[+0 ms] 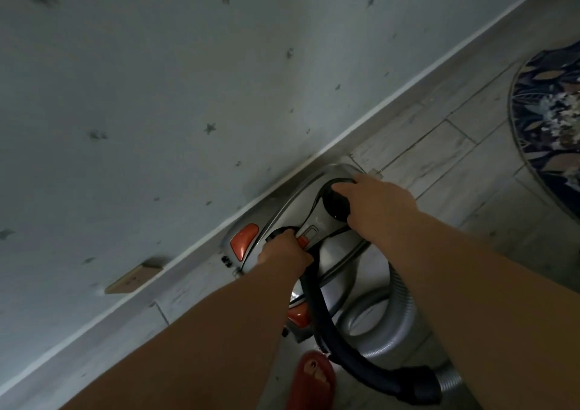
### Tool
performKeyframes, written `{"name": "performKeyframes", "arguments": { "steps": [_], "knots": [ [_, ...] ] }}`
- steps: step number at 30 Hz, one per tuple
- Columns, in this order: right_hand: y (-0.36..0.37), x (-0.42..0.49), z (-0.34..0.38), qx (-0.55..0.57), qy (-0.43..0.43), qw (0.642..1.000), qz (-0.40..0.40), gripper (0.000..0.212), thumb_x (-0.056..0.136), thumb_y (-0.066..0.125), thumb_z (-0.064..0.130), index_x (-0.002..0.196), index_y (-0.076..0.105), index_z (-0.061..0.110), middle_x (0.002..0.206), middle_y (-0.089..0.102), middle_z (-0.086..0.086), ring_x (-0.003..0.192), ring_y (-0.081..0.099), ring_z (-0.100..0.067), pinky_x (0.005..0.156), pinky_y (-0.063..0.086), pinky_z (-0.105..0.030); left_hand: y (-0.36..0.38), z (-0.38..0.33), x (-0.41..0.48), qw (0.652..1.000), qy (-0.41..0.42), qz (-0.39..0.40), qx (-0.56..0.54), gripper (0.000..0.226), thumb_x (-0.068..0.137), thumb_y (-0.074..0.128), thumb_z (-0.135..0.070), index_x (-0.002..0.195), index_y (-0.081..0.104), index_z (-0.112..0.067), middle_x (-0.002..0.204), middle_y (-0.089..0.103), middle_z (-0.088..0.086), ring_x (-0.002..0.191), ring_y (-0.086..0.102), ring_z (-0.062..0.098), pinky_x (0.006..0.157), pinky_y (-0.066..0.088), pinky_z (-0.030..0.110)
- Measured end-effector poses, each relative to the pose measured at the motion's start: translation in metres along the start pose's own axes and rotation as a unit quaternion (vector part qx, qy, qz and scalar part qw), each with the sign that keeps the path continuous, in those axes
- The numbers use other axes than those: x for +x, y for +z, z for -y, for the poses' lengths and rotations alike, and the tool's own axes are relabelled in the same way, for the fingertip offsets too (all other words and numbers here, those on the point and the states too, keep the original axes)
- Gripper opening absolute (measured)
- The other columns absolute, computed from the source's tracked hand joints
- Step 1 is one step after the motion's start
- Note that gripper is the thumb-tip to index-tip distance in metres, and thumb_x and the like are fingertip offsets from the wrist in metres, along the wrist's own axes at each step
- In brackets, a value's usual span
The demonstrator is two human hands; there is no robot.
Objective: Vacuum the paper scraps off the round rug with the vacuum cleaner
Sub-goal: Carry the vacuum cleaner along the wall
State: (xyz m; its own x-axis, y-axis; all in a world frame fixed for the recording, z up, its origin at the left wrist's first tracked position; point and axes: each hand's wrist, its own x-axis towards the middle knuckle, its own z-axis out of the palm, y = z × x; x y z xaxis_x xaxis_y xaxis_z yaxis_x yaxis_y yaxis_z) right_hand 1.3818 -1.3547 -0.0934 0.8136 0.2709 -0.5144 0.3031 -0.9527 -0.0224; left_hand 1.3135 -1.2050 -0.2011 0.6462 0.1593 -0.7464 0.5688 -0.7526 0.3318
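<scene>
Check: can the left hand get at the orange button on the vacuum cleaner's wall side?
Probably yes. The orange button lies uncovered right beside the left hand, nothing between them; but that hand grips the black hose and may need to let go first.

The vacuum cleaner [332, 254] is silver-grey with orange buttons [244, 241] and black trim. Behind it the wall [157, 80] is pale grey with dark stars. Well apart from it, the round rug [544, 102] is navy with pale leaves.
</scene>
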Motion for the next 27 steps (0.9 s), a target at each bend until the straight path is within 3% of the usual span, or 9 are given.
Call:
{"name": "performKeyframes", "arguments": {
  "steps": [2,6,9,12,19,27],
  "knots": [
    [0.007,0.012,0.0,0.0,-0.007,1.0,0.01,0.047,0.101,0.047,0.017,0.147,0.042,0.029,0.138,0.048,-0.002,0.12,0.054,-0.022,0.086,0.047,-0.031,0.002,0.003,0.012,1.0,-0.004,0.003,0.005,0.056,0.072,0.073,-0.032,0.12,0.05,-0.017,0.109,0.059,0.005,0.1,0.058,0.025,0.087,0.052,0.041],
    [0.024,0.035,0.001,0.007,-0.007,1.0,0.002,0.039,0.103,0.043,0.016,0.141,0.049,0.023,0.133,0.051,-0.002,0.117,0.054,-0.021,0.086,0.043,-0.03,0.003,0.008,0.033,1.0,-0.009,0.01,0.01,0.061,0.072,0.074,-0.03,0.125,0.048,-0.017,0.114,0.057,0.007,0.102,0.058,0.026,0.087,0.053,0.041],
    [0.035,0.046,0.001,0.016,-0.015,1.0,0.015,0.045,0.102,0.048,0.018,0.146,0.043,0.025,0.136,0.049,-0.004,0.118,0.054,-0.022,0.092,0.046,-0.032,0.004,0.014,0.046,1.0,-0.012,0.011,0.02,0.058,0.073,0.073,-0.028,0.124,0.048,-0.018,0.113,0.058,0.006,0.103,0.057,0.025,0.088,0.052,0.041],
    [0.046,0.049,0.007,0.019,-0.02,0.999,0.022,0.051,0.101,0.048,0.02,0.15,0.036,0.028,0.141,0.043,-0.007,0.116,0.055,-0.027,0.088,0.051,-0.037,0.013,0.025,0.057,0.999,-0.02,0.016,0.021,0.057,0.073,0.071,-0.026,0.124,0.048,-0.019,0.112,0.059,0.006,0.101,0.058,0.025,0.087,0.052,0.041],
    [0.051,0.061,0.008,-0.006,-0.027,1.0,-0.008,0.056,0.102,0.047,0.018,0.154,0.03,0.032,0.14,0.044,-0.005,0.115,0.054,-0.024,0.078,0.042,-0.03,0.023,0.03,0.069,1.0,-0.012,-0.006,-0.001,0.052,0.066,0.069,-0.035,0.114,0.051,-0.022,0.101,0.061,0.003,0.095,0.06,0.026,0.085,0.052,0.042],
    [0.051,0.059,0.009,0.008,0.012,1.0,0.019,0.062,0.101,0.049,0.022,0.155,0.025,0.04,0.148,0.038,-0.004,0.121,0.053,-0.028,0.084,0.048,-0.034,0.024,0.028,0.069,1.0,-0.004,-0.006,0.012,0.046,0.071,0.067,-0.033,0.112,0.05,-0.022,0.101,0.06,0.003,0.095,0.059,0.026,0.086,0.051,0.044]
  ]
}}
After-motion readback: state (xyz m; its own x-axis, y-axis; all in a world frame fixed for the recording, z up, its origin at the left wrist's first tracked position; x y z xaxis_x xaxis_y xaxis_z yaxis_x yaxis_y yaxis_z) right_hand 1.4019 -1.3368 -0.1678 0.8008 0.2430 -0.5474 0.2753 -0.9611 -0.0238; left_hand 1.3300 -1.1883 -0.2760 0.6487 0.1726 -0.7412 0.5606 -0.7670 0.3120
